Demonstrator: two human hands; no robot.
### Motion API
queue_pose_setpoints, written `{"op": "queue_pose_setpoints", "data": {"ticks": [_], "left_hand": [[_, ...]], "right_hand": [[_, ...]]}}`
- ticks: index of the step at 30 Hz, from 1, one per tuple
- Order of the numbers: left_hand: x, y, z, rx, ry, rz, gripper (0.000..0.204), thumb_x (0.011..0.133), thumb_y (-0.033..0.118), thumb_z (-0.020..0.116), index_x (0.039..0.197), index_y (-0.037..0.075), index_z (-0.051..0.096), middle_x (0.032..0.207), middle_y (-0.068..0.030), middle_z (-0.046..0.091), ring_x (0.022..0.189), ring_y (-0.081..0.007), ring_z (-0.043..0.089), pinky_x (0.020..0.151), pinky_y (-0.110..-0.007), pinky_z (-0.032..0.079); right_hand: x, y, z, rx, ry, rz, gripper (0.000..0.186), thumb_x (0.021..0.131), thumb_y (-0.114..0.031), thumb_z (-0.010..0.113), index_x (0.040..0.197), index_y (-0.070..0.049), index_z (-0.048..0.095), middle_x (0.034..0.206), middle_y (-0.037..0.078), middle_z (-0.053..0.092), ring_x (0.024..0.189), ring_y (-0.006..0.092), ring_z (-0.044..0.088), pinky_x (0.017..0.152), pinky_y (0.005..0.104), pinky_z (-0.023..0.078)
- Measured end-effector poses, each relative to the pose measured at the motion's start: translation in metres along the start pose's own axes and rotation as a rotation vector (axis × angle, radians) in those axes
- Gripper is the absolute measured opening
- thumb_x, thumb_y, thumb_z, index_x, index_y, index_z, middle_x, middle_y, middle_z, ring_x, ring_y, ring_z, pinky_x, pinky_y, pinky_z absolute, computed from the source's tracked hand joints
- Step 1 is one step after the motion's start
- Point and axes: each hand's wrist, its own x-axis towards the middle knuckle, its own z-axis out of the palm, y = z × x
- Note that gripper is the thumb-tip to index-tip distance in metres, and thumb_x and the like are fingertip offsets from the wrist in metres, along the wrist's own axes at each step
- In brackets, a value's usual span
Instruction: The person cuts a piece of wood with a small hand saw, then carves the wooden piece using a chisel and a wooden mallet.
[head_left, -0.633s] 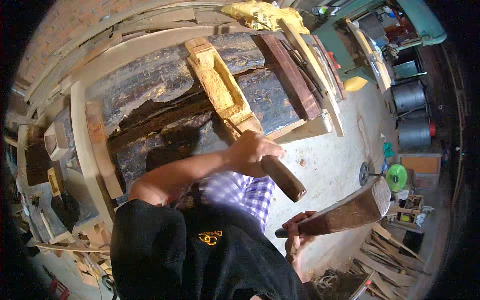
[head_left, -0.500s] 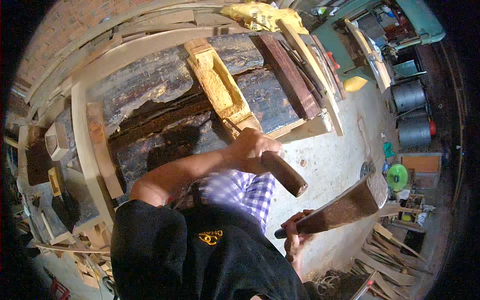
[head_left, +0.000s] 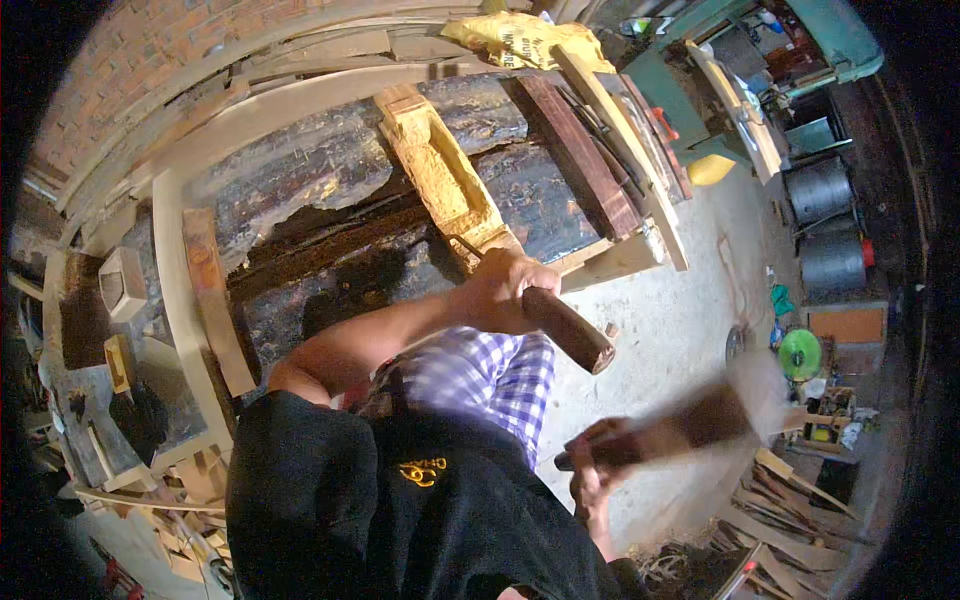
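Observation:
My left hand (head_left: 505, 290) is closed round a chisel's thick wooden handle (head_left: 568, 332); the thin dark shank slants up to the near end of a pale yellow wooden block (head_left: 445, 170) with a long hollow carved in it. That block lies across a dark, weathered, split timber bench top (head_left: 300, 160). Low at the right, my right hand (head_left: 595, 460) grips a heavy wooden mallet (head_left: 685, 425) by its narrow handle, its head smeared by motion.
Reddish and pale boards (head_left: 580, 150) lie along the bench's right side; a yellow sack (head_left: 530, 40) is at the back. A side surface (head_left: 75, 300) holds small carved pieces. Metal drums (head_left: 830, 260), a green round object (head_left: 800, 355) and scrap wood (head_left: 760, 510) line the right.
The mallet has become strongly blurred, its head moving. My left hand and the chisel handle have shifted slightly upward in the picture, along with small shifts of the whole view.

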Motion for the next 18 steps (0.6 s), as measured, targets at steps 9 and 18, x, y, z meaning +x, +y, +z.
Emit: {"op": "queue_pose_setpoints", "data": {"ticks": [9,18], "left_hand": [[0.002,-0.003,0.002,0.068,-0.010,-0.030,0.018,0.067,0.024,0.071,0.064,0.012,0.058,0.060,-0.0073,0.058,0.054,-0.0247,0.060,0.050,-0.032,0.043],[0.000,-0.009,0.007,0.129,-0.031,0.007,0.026,0.067,0.035,0.071,0.066,0.014,0.056,0.061,-0.0070,0.060,0.057,-0.0276,0.062,0.052,-0.038,0.046]], "right_hand": [[0.009,-0.022,0.025,-0.315,-0.052,-0.089,0.036,0.071,-0.010,0.072,0.100,0.001,0.054,0.082,0.010,0.059,0.071,0.0197,0.056,0.069,0.0327,0.047],[0.005,-0.010,0.031,-0.410,-0.029,-0.026,0.017,0.077,-0.014,0.070,0.076,-0.002,0.058,0.067,0.005,0.060,0.061,0.0146,0.058,0.055,0.0302,0.047]]}}
